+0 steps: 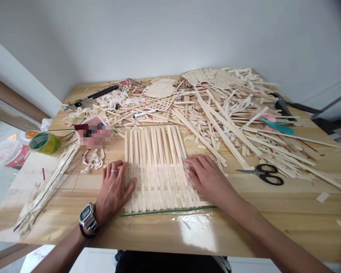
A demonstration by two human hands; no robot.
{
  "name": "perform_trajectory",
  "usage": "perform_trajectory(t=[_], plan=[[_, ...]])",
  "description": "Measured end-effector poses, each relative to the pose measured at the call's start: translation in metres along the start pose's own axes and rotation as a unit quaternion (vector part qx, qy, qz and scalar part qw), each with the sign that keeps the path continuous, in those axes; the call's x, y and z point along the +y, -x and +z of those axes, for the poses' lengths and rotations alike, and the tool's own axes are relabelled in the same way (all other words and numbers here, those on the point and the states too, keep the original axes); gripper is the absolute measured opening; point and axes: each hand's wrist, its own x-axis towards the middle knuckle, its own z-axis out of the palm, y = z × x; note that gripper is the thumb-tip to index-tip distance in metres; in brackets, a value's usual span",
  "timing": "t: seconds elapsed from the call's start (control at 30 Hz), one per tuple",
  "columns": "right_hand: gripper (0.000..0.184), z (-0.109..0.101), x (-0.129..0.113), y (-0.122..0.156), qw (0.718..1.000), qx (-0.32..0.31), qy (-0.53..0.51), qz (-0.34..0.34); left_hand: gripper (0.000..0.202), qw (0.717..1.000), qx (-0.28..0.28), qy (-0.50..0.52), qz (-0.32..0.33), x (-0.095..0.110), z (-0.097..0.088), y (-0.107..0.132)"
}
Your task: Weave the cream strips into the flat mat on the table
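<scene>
A half-woven mat of pale flat strips (159,170) lies on the wooden table (272,212) in front of me. Its near part is woven; the far ends of the upright strips lie loose. My left hand (113,189), with a ring and a wristwatch, rests flat on the mat's left edge, fingers stretched out. My right hand (207,176) lies flat on the mat's right edge, fingers spread and pressing the strips. Neither hand grips anything. A thin green stick (167,211) lies along the mat's near edge, under clear tape.
Black-handled scissors (263,174) lie right of the mat. A big heap of loose strips and offcuts (224,110) covers the far half. A green tape roll (44,142), a pink box (93,132), a strip bundle (45,185) sit left. A black tool (93,95) lies far left.
</scene>
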Motion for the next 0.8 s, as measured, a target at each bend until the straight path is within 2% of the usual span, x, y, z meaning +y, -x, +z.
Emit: perform_trajectory(t=[0.1, 0.23, 0.57, 0.8], plan=[[0.014, -0.011, 0.019, -0.007, 0.999, -0.019, -0.04, -0.032, 0.04, 1.0, -0.013, -0.008, -0.002, -0.001, -0.001, 0.0], [0.02, -0.021, 0.033, -0.013, 0.994, -0.035, -0.079, -0.068, 0.039, 0.999, -0.022, -0.026, -0.005, 0.001, -0.002, 0.0], [0.019, -0.014, 0.039, -0.009, 0.99, -0.002, -0.13, -0.063, 0.034, 0.998, -0.033, -0.049, -0.024, 0.008, -0.01, -0.001], [0.021, -0.013, 0.039, -0.009, 0.987, 0.001, -0.148, -0.059, 0.034, 0.997, -0.025, -0.065, -0.026, 0.006, -0.005, 0.0]])
